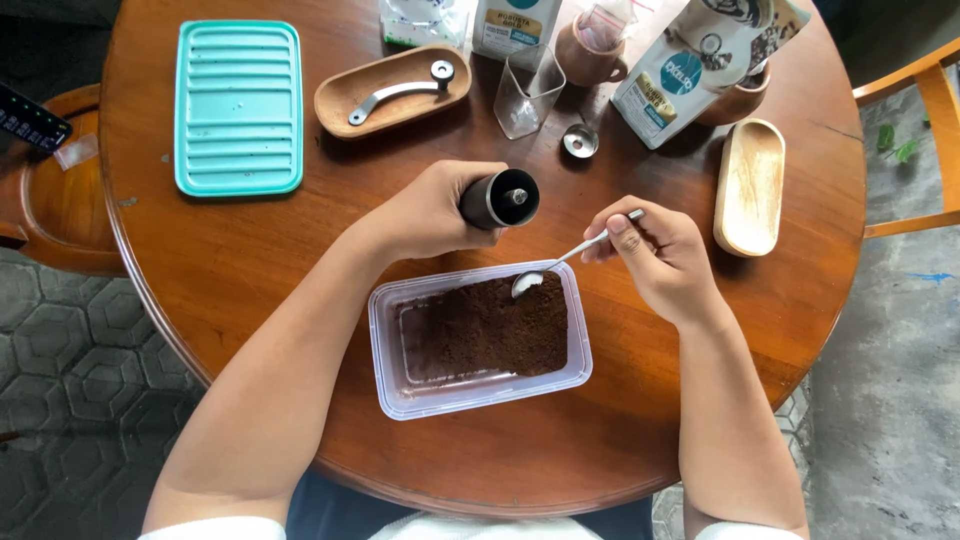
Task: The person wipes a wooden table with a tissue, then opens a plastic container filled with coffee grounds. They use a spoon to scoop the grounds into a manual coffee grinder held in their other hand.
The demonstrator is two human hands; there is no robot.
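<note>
Brown ground coffee (pixel 495 325) fills the clear plastic tub (pixel 480 400) on the round wooden counter (pixel 250 260); left hand (pixel 425 210) wraps a dark grinder (pixel 498 198) just above the tub, right hand (pixel 665 255) pinches a metal spoon (pixel 560 262), bowl touching the grounds

A single head-worn camera looks almost straight down from above the person onto a round brown wooden table (pixel 250 270), close enough that the tabletop fills most of the picture. Both forearms enter from the near edge. Grey patterned floor tiles (pixel 60 360) show at the near left, a wooden chair frame (pixel 925 90) at the far right.
</note>
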